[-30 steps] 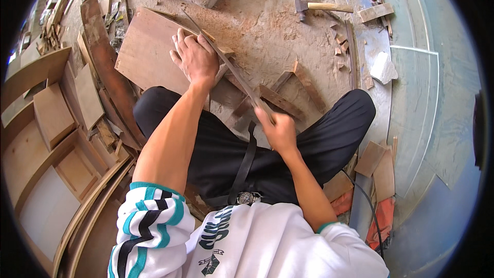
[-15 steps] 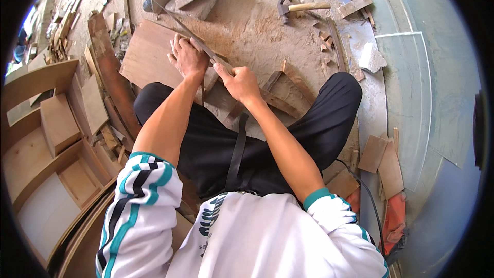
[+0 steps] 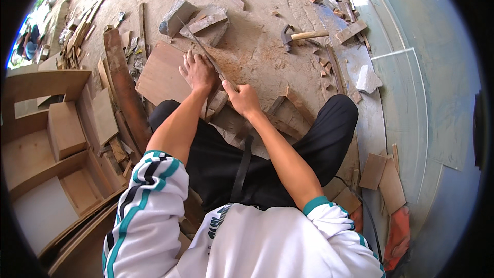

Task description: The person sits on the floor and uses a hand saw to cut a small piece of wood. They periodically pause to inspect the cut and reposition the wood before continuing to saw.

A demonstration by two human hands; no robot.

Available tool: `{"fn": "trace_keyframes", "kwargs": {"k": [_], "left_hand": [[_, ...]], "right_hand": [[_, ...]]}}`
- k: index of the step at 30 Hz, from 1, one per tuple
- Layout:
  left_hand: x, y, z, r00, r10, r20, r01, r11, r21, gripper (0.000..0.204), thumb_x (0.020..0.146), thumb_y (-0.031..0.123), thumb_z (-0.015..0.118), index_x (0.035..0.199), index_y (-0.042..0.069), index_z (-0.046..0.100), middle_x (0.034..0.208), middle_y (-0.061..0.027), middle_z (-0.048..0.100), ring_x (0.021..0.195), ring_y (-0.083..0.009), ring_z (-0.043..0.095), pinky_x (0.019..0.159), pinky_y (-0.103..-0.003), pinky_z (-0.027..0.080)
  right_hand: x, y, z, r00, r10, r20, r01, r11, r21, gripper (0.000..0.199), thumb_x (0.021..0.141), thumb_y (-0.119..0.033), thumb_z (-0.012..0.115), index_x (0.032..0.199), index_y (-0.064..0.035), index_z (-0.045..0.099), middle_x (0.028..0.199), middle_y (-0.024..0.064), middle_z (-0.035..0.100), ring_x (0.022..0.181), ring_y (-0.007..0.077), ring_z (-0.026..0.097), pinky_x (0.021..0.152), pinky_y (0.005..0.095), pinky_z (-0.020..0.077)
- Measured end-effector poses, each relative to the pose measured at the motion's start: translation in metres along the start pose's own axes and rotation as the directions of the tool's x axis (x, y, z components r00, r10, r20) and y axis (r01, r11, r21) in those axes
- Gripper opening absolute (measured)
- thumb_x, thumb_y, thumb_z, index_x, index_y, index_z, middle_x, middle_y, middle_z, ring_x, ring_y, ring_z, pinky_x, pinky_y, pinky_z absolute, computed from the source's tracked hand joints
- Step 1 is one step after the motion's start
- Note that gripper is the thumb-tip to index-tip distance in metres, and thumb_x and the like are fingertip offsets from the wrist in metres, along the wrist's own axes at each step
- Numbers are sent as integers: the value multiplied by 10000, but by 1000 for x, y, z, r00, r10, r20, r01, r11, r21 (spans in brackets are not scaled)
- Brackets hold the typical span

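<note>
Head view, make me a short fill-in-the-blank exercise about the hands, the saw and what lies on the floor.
1. The right hand grips the handle of a ____ whose blade runs away from the person.
2. The left hand presses flat on a ____ board.
3. Beyond the sawdust, a ____ with a wooden handle lies on the floor.
4. The person's trousers are ____.

Missing words: saw; wooden; hammer; black

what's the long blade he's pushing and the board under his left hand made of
Blade: thin, grey and straight, probably steel, dull finish. Board: flat reddish-brown sheet, likely plywood or raw timber, unvarnished, with sawdust beside it. The left hand presses down; the right hand holds the blade's near end.
</note>
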State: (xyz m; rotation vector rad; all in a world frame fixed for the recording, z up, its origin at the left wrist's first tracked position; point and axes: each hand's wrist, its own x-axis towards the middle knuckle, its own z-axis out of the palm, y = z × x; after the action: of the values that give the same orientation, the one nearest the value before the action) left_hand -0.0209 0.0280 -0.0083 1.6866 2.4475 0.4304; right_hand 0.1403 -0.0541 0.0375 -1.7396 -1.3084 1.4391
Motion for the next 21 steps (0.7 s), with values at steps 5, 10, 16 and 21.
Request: {"fn": "trace_keyframes", "kwargs": {"k": [5,10,16,21], "left_hand": [[-5,0,8,981,-177,-77,180,983,33,534,1022,475,446,1274,25,584,1593,-150,362,1515,-315,258,1215,-588,131],[-7,16,-8,971,-237,-33,237,971,-22,494,1013,484,471,1120,35,648,1593,-152,359,1518,-317,251,1213,-578,131],[-8,14,-5,976,-216,-32,216,976,-2,468,1022,458,458,1080,35,650,1600,-158,345,1522,-320,242,1211,-578,124],[-8,12,-2,983,-175,-46,176,984,29,459,1035,423,424,1155,30,628,1600,-160,342,1527,-322,227,1209,-580,121]], "right_hand": [[-3,-8,-1,997,62,51,-65,996,55,720,924,-626,604,597,15,628,518,97,559,528,215,569,536,380,446],[-9,-16,-3,995,99,20,-99,995,11,679,949,-562,613,636,40,623,526,117,544,525,194,536,535,376,433],[-38,-8,-18,992,126,18,-126,992,5,654,963,-534,613,652,41,642,541,121,564,534,184,560,543,354,441],[-69,-1,-38,973,226,41,-227,974,7,657,967,-524,621,636,43,654,519,100,564,501,163,555,530,337,445]]}}
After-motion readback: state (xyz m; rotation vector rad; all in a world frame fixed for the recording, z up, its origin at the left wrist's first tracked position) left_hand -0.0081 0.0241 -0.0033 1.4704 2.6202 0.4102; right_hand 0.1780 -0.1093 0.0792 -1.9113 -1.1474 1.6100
